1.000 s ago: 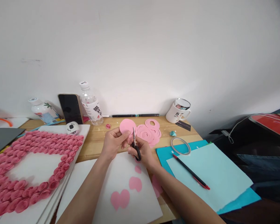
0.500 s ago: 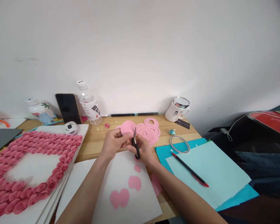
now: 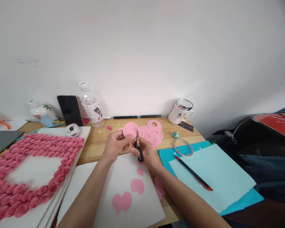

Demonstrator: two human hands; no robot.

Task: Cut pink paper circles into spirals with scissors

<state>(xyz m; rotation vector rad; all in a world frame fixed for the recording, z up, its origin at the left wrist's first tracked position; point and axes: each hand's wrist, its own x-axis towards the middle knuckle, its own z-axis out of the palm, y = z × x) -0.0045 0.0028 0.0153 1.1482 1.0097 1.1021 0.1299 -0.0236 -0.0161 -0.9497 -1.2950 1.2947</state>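
Note:
My left hand (image 3: 116, 143) pinches a pink paper disc (image 3: 130, 129) by its lower edge, held above the wooden desk (image 3: 97, 142). My right hand (image 3: 145, 152) grips small black-handled scissors (image 3: 138, 146), their blades pointing up into the disc's right edge. Both hands meet over the top of a white sheet (image 3: 123, 186). Just behind the disc lies a pile of pink paper spirals (image 3: 154, 131).
Pink paper scraps (image 3: 122, 201) lie on the white sheet. A white board with a heart of pink paper roses (image 3: 30, 167) fills the left. A phone (image 3: 70, 110), bottle (image 3: 91, 106), pen (image 3: 137, 117) and mug (image 3: 181, 113) line the wall. Blue paper (image 3: 211, 177), a tape ring (image 3: 183, 147) and red pen (image 3: 193, 173) lie at right.
The disc has turned slightly in my left hand and the scissors have shifted a little along its edge. The view moved slightly.

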